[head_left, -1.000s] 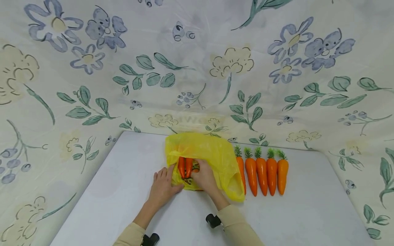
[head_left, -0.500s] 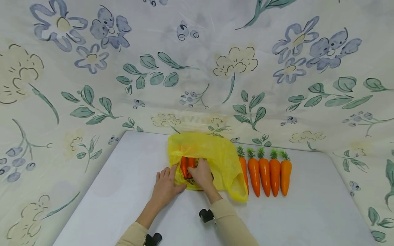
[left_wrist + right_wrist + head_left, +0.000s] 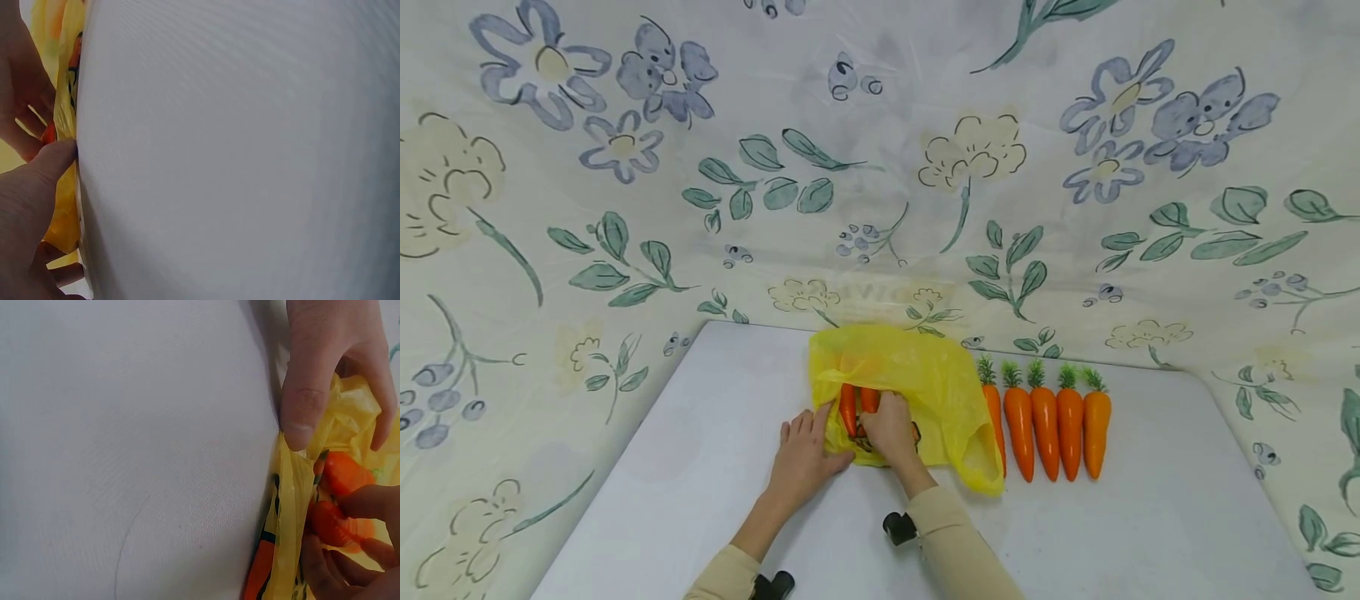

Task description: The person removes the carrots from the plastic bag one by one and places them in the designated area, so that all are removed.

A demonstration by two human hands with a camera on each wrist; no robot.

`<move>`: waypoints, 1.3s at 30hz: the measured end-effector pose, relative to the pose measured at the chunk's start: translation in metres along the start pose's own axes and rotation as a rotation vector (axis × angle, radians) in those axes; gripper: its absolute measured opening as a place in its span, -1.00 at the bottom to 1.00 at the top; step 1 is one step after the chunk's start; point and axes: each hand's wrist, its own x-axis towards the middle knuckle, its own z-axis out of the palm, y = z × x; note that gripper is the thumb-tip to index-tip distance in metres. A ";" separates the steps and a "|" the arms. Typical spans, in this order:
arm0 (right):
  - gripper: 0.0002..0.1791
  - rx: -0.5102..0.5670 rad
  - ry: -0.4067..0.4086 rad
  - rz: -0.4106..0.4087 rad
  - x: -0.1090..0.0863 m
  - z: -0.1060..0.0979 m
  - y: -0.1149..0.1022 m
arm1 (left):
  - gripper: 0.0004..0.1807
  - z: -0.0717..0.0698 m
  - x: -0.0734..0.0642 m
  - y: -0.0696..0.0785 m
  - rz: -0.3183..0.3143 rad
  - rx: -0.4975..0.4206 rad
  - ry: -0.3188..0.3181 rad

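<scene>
A yellow plastic bag (image 3: 917, 375) lies on the table with its mouth toward me. Two orange carrots show inside it, the left one (image 3: 847, 408) uncovered and the right one (image 3: 870, 400) partly behind my right hand (image 3: 889, 429). That hand reaches into the mouth and pinches the right carrot (image 3: 329, 524) near its tip between thumb and fingers. My left hand (image 3: 801, 458) is spread at the bag's left corner. Its thumb presses the lower edge of the mouth (image 3: 294, 487), and its straight fingers lie along the side.
Several carrots with green tops stand in a row right of the bag, among them a carrot (image 3: 1096, 433) at the far right. The bag overlaps the leftmost carrot (image 3: 992, 408). A flowered cloth (image 3: 880, 208) rises behind the white table (image 3: 1157, 500).
My right hand has shifted left inside the bag's mouth, from beside the right carrot onto its tip. The left hand keeps its place at the bag's corner.
</scene>
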 end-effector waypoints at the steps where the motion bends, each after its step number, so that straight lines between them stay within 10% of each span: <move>1: -0.70 0.004 -0.004 -0.001 0.000 0.000 0.000 | -0.04 0.000 0.000 0.000 0.001 0.000 0.003; 39: -0.63 0.128 0.008 0.081 -0.015 -0.015 0.006 | -0.06 0.000 0.000 0.000 0.001 0.003 0.008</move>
